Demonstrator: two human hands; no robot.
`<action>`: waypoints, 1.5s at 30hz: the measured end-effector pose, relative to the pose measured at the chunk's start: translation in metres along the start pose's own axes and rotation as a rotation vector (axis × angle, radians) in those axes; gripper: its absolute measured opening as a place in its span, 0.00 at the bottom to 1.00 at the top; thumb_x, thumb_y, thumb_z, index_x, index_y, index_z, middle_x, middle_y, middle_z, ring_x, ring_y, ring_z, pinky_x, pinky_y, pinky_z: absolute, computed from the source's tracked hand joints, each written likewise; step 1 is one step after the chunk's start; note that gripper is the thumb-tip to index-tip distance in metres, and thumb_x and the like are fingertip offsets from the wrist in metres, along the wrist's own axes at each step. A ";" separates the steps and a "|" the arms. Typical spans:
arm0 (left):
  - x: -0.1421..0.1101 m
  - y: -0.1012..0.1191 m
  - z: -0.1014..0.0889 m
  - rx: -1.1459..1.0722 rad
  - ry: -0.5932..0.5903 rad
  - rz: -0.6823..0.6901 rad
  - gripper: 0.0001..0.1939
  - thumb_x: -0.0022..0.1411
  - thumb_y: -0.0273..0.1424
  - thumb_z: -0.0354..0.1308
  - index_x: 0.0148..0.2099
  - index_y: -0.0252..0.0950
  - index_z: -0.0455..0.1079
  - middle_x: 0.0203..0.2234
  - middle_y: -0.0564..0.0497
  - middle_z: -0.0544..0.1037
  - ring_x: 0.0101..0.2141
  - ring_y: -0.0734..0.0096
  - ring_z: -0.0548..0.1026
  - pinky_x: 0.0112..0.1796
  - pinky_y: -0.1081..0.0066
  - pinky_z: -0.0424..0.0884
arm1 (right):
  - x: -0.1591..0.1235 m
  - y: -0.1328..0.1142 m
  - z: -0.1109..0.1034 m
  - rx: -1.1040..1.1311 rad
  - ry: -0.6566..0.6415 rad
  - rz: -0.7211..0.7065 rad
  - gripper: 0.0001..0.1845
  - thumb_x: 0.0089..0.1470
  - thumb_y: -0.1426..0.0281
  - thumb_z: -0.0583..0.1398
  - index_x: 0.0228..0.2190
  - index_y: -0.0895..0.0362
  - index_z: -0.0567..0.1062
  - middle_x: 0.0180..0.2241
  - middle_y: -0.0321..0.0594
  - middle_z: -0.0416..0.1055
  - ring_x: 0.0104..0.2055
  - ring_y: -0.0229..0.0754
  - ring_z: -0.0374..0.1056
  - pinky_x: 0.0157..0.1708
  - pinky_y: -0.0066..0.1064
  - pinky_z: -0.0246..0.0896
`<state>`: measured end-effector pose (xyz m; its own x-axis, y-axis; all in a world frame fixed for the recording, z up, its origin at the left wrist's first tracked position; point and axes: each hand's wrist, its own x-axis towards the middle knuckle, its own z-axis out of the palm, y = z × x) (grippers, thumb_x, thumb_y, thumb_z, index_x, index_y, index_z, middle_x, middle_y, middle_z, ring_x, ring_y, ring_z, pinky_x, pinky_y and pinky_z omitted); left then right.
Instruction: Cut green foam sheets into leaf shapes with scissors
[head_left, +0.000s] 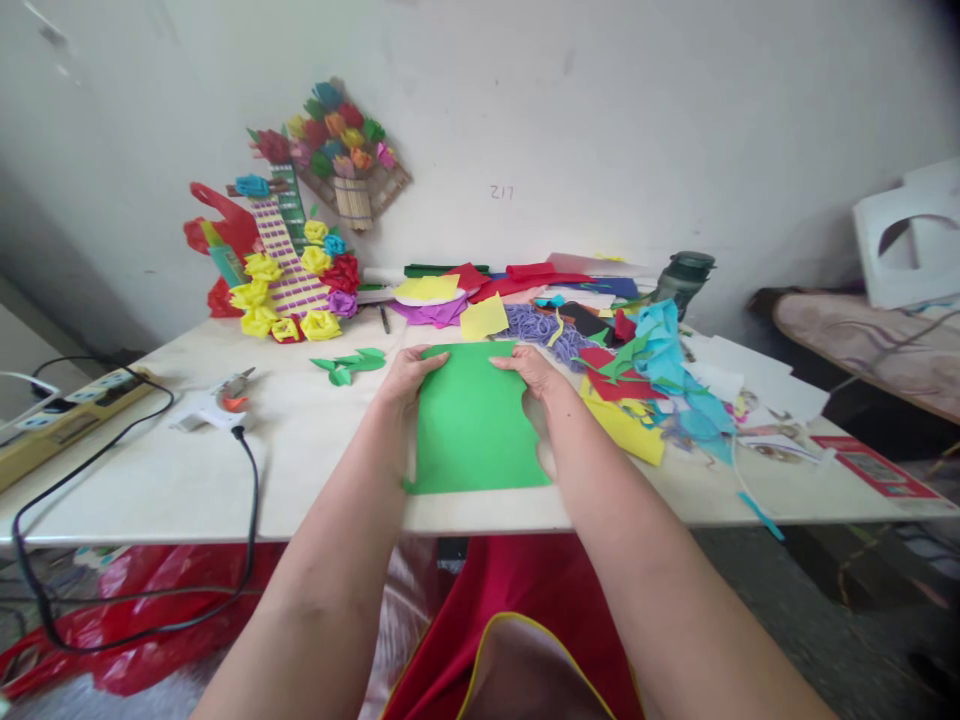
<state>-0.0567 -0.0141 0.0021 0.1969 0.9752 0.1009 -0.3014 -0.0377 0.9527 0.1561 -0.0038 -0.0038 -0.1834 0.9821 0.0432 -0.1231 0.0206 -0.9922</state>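
A sheet of green paper (pixel 480 425) is held in front of me, just above the table's front part. Its right edge has a curved cut-out. My left hand (pixel 409 375) grips the upper left corner, thumb on top of the sheet. At the upper right corner my right hand (pixel 532 370) pinches the paper the same way. The fingers under the sheet are hidden. Several green paper leaves (pixel 349 365) lie on the table to the left of my left hand.
On the left are a glue gun (pixel 217 403) with a black cord and a power strip (pixel 75 415). Paper flowers (pixel 259 295) stand at the back left. Purple yarn (pixel 547 330), blue crepe paper (pixel 667 350) and coloured scraps crowd the right. A dark bottle (pixel 684 280) stands behind them.
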 end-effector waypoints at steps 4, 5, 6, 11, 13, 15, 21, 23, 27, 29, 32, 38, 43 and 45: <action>0.000 0.001 -0.001 0.002 -0.051 -0.040 0.19 0.38 0.31 0.70 0.35 0.30 0.72 0.25 0.49 0.79 0.22 0.71 0.75 0.28 0.71 0.72 | 0.000 0.000 -0.001 -0.046 0.042 0.016 0.12 0.30 0.68 0.70 0.19 0.57 0.72 0.15 0.34 0.70 0.21 0.40 0.66 0.27 0.34 0.62; 0.000 0.001 -0.001 0.001 -0.062 -0.051 0.19 0.38 0.30 0.70 0.35 0.30 0.72 0.26 0.48 0.79 0.23 0.71 0.75 0.28 0.71 0.72 | 0.000 0.000 -0.001 -0.048 0.047 0.017 0.12 0.31 0.68 0.69 0.19 0.57 0.72 0.15 0.34 0.70 0.21 0.40 0.66 0.27 0.34 0.62; 0.000 0.001 -0.001 -0.001 -0.067 -0.058 0.19 0.38 0.29 0.70 0.35 0.30 0.72 0.26 0.48 0.79 0.23 0.71 0.75 0.28 0.71 0.72 | 0.000 0.000 -0.001 -0.046 0.048 0.019 0.12 0.31 0.68 0.69 0.19 0.57 0.72 0.15 0.34 0.70 0.22 0.40 0.66 0.27 0.34 0.62; 0.002 0.000 -0.003 -0.033 -0.061 -0.049 0.17 0.38 0.26 0.68 0.34 0.31 0.73 0.24 0.50 0.78 0.22 0.73 0.74 0.29 0.70 0.71 | -0.002 -0.001 0.000 0.008 0.041 0.046 0.13 0.29 0.68 0.69 0.15 0.57 0.69 0.14 0.34 0.69 0.18 0.37 0.64 0.24 0.32 0.60; 0.003 0.000 -0.004 -0.034 -0.053 -0.049 0.16 0.38 0.26 0.67 0.34 0.31 0.73 0.24 0.51 0.78 0.22 0.73 0.73 0.29 0.70 0.71 | -0.002 -0.001 0.001 0.035 0.042 0.036 0.12 0.28 0.69 0.68 0.15 0.57 0.69 0.14 0.33 0.68 0.17 0.36 0.62 0.22 0.31 0.60; 0.004 -0.001 -0.004 -0.033 -0.043 -0.047 0.16 0.39 0.26 0.66 0.35 0.32 0.73 0.24 0.52 0.78 0.22 0.73 0.73 0.29 0.70 0.71 | -0.003 -0.002 0.001 0.055 0.024 0.026 0.10 0.30 0.69 0.67 0.16 0.57 0.71 0.14 0.33 0.68 0.17 0.36 0.62 0.23 0.31 0.60; 0.006 -0.001 -0.005 0.009 -0.016 -0.030 0.09 0.38 0.25 0.63 0.28 0.33 0.72 0.18 0.55 0.74 0.18 0.77 0.69 0.22 0.75 0.63 | -0.001 -0.005 0.000 -0.006 -0.023 -0.054 0.06 0.33 0.71 0.61 0.22 0.56 0.76 0.19 0.32 0.71 0.21 0.36 0.64 0.26 0.30 0.59; 0.006 0.000 -0.004 0.023 -0.012 -0.022 0.07 0.38 0.25 0.61 0.26 0.33 0.71 0.16 0.55 0.73 0.17 0.77 0.67 0.21 0.75 0.62 | -0.001 -0.006 0.001 -0.043 -0.006 -0.077 0.05 0.34 0.72 0.59 0.20 0.56 0.75 0.18 0.32 0.70 0.20 0.35 0.62 0.25 0.29 0.56; 0.005 0.000 -0.003 0.046 -0.009 -0.012 0.07 0.38 0.26 0.60 0.26 0.33 0.71 0.16 0.55 0.72 0.16 0.77 0.66 0.21 0.75 0.60 | -0.001 -0.008 0.002 -0.020 -0.001 -0.066 0.06 0.33 0.75 0.56 0.19 0.56 0.73 0.16 0.30 0.66 0.18 0.33 0.58 0.22 0.27 0.51; 0.005 0.001 -0.004 0.050 -0.028 -0.001 0.08 0.38 0.27 0.58 0.26 0.33 0.71 0.16 0.54 0.72 0.16 0.76 0.65 0.20 0.75 0.60 | -0.001 -0.008 0.002 -0.011 0.004 -0.067 0.07 0.33 0.75 0.55 0.19 0.56 0.73 0.16 0.30 0.65 0.17 0.33 0.56 0.21 0.27 0.50; 0.005 0.001 -0.004 0.039 -0.075 0.034 0.10 0.38 0.29 0.56 0.28 0.33 0.73 0.19 0.53 0.73 0.18 0.75 0.67 0.21 0.74 0.62 | 0.000 -0.007 0.001 -0.010 0.002 -0.085 0.07 0.33 0.75 0.55 0.19 0.56 0.73 0.16 0.30 0.65 0.17 0.33 0.56 0.21 0.27 0.50; 0.005 0.001 -0.006 0.072 -0.069 0.015 0.12 0.39 0.31 0.63 0.30 0.32 0.73 0.21 0.53 0.74 0.21 0.75 0.69 0.24 0.74 0.64 | 0.001 -0.006 -0.001 -0.013 -0.020 -0.105 0.06 0.32 0.75 0.56 0.18 0.56 0.72 0.16 0.30 0.65 0.17 0.33 0.56 0.20 0.26 0.48; 0.004 0.002 -0.006 0.109 -0.080 -0.027 0.27 0.39 0.29 0.64 0.47 0.35 0.71 0.22 0.54 0.75 0.21 0.74 0.71 0.25 0.73 0.65 | -0.001 -0.005 -0.002 0.001 -0.033 -0.084 0.06 0.31 0.73 0.58 0.19 0.56 0.72 0.16 0.29 0.65 0.17 0.33 0.56 0.20 0.26 0.47; 0.003 0.001 -0.006 0.122 -0.080 -0.014 0.29 0.40 0.29 0.65 0.48 0.34 0.70 0.22 0.54 0.75 0.21 0.75 0.71 0.25 0.74 0.66 | -0.002 -0.005 -0.002 -0.004 -0.040 -0.075 0.07 0.31 0.73 0.59 0.21 0.55 0.73 0.15 0.29 0.65 0.17 0.33 0.56 0.21 0.26 0.48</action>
<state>-0.0620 -0.0097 0.0021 0.2760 0.9554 0.1050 -0.1837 -0.0548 0.9815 0.1587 -0.0056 0.0011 -0.2122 0.9696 0.1222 -0.1344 0.0949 -0.9864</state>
